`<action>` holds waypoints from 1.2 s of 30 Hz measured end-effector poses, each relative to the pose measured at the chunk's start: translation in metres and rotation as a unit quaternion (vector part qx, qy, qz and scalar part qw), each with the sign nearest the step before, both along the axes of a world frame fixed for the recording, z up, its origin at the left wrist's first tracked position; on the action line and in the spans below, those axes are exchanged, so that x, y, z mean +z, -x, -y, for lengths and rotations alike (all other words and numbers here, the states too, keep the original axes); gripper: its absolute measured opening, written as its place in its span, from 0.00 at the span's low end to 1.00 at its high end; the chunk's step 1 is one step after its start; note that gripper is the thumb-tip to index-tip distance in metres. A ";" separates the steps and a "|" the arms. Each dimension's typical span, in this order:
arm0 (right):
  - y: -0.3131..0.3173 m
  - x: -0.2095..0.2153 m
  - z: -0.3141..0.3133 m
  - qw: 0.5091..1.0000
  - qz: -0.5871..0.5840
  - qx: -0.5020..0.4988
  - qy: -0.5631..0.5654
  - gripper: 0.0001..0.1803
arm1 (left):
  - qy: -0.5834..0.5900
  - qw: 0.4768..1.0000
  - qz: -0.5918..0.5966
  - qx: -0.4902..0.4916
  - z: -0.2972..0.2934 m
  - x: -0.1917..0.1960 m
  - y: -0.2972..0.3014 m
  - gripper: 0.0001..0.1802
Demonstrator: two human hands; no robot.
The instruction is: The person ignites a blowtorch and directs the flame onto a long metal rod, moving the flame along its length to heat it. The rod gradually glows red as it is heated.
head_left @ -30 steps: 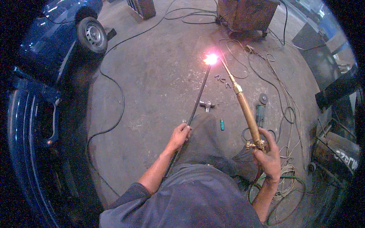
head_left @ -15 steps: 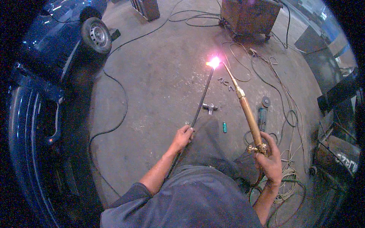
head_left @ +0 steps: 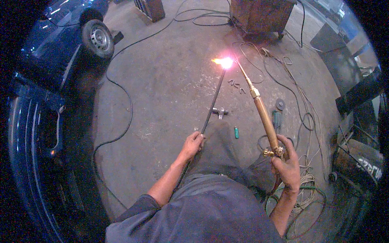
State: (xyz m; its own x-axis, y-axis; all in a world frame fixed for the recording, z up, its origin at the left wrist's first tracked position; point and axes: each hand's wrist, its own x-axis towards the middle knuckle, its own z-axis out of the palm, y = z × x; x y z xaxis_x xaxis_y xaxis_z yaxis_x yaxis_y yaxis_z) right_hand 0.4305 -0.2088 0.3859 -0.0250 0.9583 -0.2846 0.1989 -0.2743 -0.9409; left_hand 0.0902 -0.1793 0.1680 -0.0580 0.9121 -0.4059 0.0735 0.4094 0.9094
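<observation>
My left hand [head_left: 193, 146] is closed around a long dark metal rod [head_left: 215, 100] that slants up and away from me. A brass gas torch [head_left: 264, 116] rests in my right hand [head_left: 287, 165], which grips it at the valve end. The torch tip points at the rod's far end, where a bright pink-white flame [head_left: 227, 62] glows and hides that end. Orange fire licks out to its left. Below the flame, several small bent metal pieces [head_left: 236, 85] lie on the floor. A hammer-like metal tool [head_left: 220, 113] and a green lighter [head_left: 236, 132] lie nearer to me.
An angle grinder [head_left: 278, 115] lies beside the torch, partly hidden. Hoses and cables [head_left: 308, 178] tangle along the right. A dark blue car [head_left: 60, 36] with its wheel [head_left: 97, 38] stands at the left. A rusty wheeled bin [head_left: 261, 18] is at the back, and a long cable [head_left: 131, 105] snakes across the floor.
The orange fire at the rod's end has grown longer toward the left. The whole view has shifted slightly. Both hands keep their grips.
</observation>
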 end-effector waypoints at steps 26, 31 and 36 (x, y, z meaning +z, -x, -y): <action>-0.004 -0.005 -0.001 1.000 -0.017 0.018 -0.006 0.37 | -0.014 0.999 -0.031 0.005 0.002 0.000 0.000 0.15; -0.005 -0.005 0.000 1.000 -0.011 0.021 -0.008 0.37 | -0.007 1.000 -0.019 0.009 0.003 0.002 0.000 0.14; -0.004 -0.004 -0.001 1.000 -0.024 0.015 -0.009 0.37 | -0.004 1.000 -0.018 0.015 0.003 0.003 -0.001 0.14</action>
State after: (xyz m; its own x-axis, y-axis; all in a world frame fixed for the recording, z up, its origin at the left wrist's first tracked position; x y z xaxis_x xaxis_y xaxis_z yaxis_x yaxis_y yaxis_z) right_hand 0.4349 -0.2079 0.3815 -0.0676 0.9617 -0.2656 0.1625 -0.2521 -0.9540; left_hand 0.0913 -0.1823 0.1711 -0.1003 0.9125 -0.3965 0.0930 0.4054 0.9094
